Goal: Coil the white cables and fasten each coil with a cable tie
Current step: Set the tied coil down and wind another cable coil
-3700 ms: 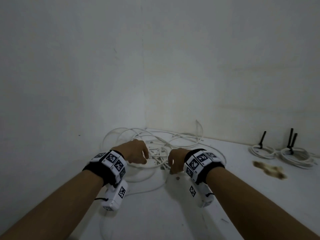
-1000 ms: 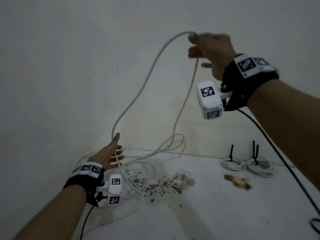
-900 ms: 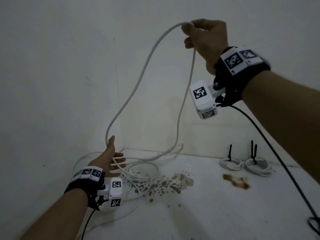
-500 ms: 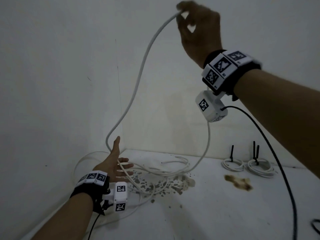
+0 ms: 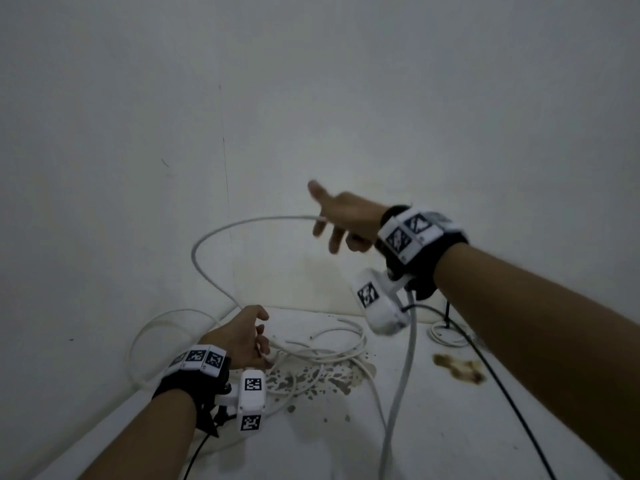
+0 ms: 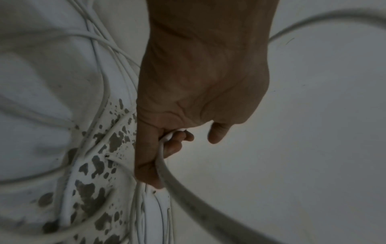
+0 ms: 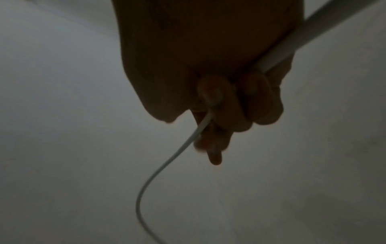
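Two plain whitish walls [image 5: 381, 98] meet in a corner [image 5: 227, 202] beyond the left hand [image 5: 239, 337], where a thin dark vertical line runs. The white desk [image 5: 450, 427] fills the corner; dark speckled patches [image 5: 311, 379] stain it just right of that hand, and a brownish stain [image 5: 457, 367] lies below the right hand [image 5: 346, 220]. The light is dim and even.
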A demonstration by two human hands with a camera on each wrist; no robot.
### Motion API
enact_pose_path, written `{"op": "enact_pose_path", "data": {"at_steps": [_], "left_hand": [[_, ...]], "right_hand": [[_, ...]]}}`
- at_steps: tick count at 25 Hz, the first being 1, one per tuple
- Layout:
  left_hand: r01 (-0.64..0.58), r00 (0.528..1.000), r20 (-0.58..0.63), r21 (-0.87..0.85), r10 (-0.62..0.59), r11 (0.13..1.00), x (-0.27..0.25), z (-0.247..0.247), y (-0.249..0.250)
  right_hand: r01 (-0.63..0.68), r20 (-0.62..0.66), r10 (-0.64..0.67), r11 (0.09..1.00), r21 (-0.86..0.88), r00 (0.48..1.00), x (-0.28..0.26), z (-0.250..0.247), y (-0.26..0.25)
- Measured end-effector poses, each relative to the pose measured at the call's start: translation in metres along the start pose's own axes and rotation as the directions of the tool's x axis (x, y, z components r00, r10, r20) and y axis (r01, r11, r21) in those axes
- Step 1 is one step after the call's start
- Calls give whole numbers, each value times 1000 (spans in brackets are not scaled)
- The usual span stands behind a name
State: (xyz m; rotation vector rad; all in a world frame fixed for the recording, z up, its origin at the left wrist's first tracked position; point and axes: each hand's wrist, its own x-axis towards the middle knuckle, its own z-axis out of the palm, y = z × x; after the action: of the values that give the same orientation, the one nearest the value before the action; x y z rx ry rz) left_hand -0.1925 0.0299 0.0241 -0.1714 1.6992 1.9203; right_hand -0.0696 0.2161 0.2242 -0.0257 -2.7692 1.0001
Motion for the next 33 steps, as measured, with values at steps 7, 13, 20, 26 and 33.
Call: {"op": "enact_pose_path", "data": {"at_steps": [7,13,20,26,33], "left_hand": [[-49,996,-68,152,60,987,14,-8,-5],[-250,960,269,687,80,683,12,79,-45],[-466,850,516,830,-105,308,6,168,-96],[-435,743,628,716,-232,546,-19,218,-114],[-326,573,756,564,-316,759,-46,267,-139]], "right_hand": [[-89,82,110,971,-221,991,-5,-48,40],[-48,-275,122,964,260,954,-21,-100,12],[183,-616,174,863,472,768,-34,-145,8],[191,-721,44,952,241,692,-50,-162,7],[271,-752,-262,956,-115,604,-54,-141,6]]}}
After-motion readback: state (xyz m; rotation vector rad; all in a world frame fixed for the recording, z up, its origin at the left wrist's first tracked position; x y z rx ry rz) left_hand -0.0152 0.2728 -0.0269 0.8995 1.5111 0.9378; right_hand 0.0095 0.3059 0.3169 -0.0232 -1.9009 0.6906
